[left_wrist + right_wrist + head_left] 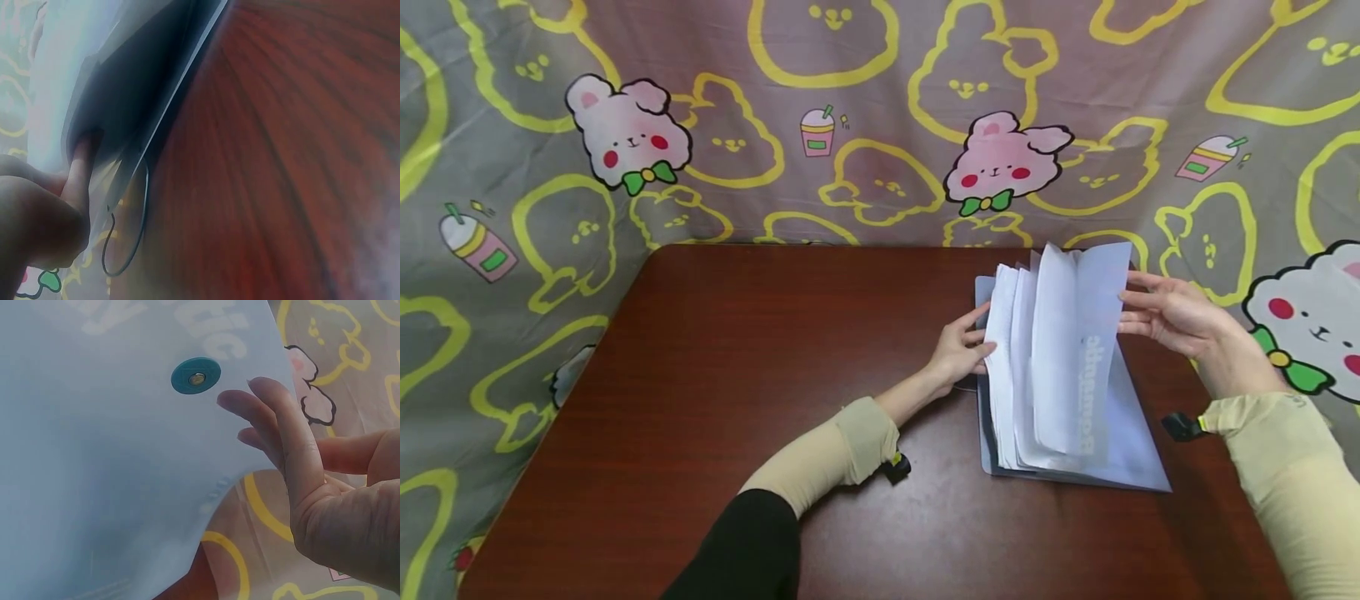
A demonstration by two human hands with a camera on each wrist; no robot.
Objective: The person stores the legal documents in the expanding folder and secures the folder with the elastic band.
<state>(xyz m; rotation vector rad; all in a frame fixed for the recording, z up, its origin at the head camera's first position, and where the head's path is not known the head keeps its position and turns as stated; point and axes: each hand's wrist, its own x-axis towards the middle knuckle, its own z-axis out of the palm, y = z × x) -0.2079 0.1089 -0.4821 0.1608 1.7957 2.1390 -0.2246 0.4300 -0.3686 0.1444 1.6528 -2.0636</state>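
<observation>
A light blue translucent file folder (1131,442) with pale lettering stands spread on the right part of the table. White sheets (1003,375) in clear sleeves fan upright between its covers. My left hand (958,350) holds the left edge of these sheets, its thumb on the near face; in the left wrist view one finger (79,169) reaches in between the layers. At the raised cover (1101,308), my right hand (1176,312) pinches the right edge, with fingers on the outer side. A teal round button (196,375) sits on that cover near the fingertips.
A thin dark cord loop (128,262) hangs from the folder's left side. The brown wooden table (760,358) extends to the left. Behind it hangs a curtain (880,108) printed with rabbits and cups.
</observation>
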